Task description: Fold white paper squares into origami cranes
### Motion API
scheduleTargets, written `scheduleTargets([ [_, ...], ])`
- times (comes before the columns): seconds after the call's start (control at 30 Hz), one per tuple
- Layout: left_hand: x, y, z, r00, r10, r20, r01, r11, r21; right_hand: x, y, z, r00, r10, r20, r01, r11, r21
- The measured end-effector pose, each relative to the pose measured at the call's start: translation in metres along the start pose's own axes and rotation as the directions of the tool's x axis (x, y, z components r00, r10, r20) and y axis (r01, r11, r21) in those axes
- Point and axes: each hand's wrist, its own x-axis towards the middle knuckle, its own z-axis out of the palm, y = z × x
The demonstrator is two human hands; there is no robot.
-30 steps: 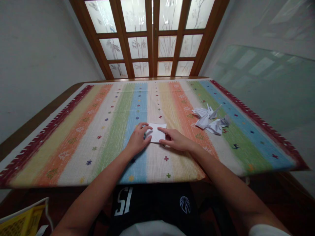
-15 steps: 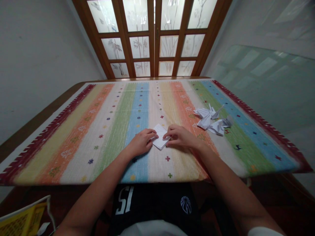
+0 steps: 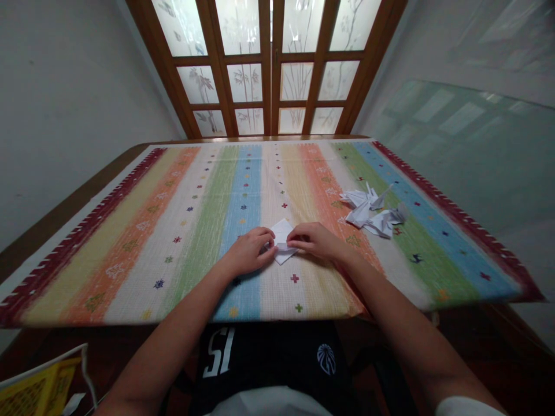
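A small folded sheet of white origami paper [image 3: 282,229] lies on the striped tablecloth in front of me, one corner pointing away and one toward me. A flap across its middle is lifted, showing a crease between my hands. My left hand [image 3: 254,249] pinches the paper's left side between thumb and fingers. On the right side, my right hand [image 3: 314,240] pinches the flap in the same way. The fingertips partly cover both side corners. To the right lie several folded white paper cranes [image 3: 368,211] in a loose cluster.
A colourful striped tablecloth [image 3: 182,271] covers the table. Beyond its far edge stand wooden doors [image 3: 271,75] with frosted panes. A glass panel [image 3: 468,144] leans at the right wall. At lower left, below table height, is a yellow basket [image 3: 39,390].
The paper lay flat before; now its near layer is raised in a fold across the middle. My fingers have closed in on both sides of that fold.
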Motion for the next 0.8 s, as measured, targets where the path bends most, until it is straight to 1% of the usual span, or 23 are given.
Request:
scheduleTargets([
  [0.1,0.002,-0.002,0.002,1.0,-0.018,-0.02,0.019,1.0,0.021,0.0,0.002,0.001,1.0,0.014,0.014,-0.014,0.999,0.032],
  [0.23,0.002,-0.002,0.007,0.996,-0.072,-0.051,0.075,0.996,0.045,0.0,0.004,0.005,0.998,0.057,-0.039,-0.056,0.998,0.028],
  [0.3,0.002,-0.002,0.009,0.993,-0.099,-0.069,0.103,0.993,0.051,0.001,0.004,0.008,0.995,0.049,-0.083,-0.049,0.999,-0.001],
  [0.4,0.002,-0.001,0.013,0.995,-0.061,-0.075,0.067,0.995,0.078,0.003,0.005,0.015,0.983,0.033,-0.183,-0.044,0.997,-0.06],
  [0.47,0.003,-0.001,0.014,0.997,-0.03,-0.074,0.037,0.994,0.103,0.004,0.007,0.021,0.966,0.05,-0.253,-0.074,0.993,-0.087],
  [0.57,0.005,-0.002,0.016,0.996,-0.045,-0.082,0.054,0.992,0.117,0.006,0.012,0.026,0.943,0.084,-0.323,-0.128,0.985,-0.118],
  [0.63,0.007,-0.002,0.017,0.994,-0.068,-0.089,0.078,0.99,0.118,0.007,0.014,0.027,0.94,0.082,-0.33,-0.131,0.983,-0.131],
  [0.73,0.01,-0.001,0.019,0.991,-0.094,-0.097,0.105,0.989,0.106,0.007,0.015,0.026,0.948,0.056,-0.313,-0.101,0.987,-0.127],
  [0.8,0.011,0.001,0.019,0.985,-0.136,-0.11,0.145,0.986,0.079,0.008,0.012,0.024,0.948,0.049,-0.315,-0.089,0.989,-0.114],
])
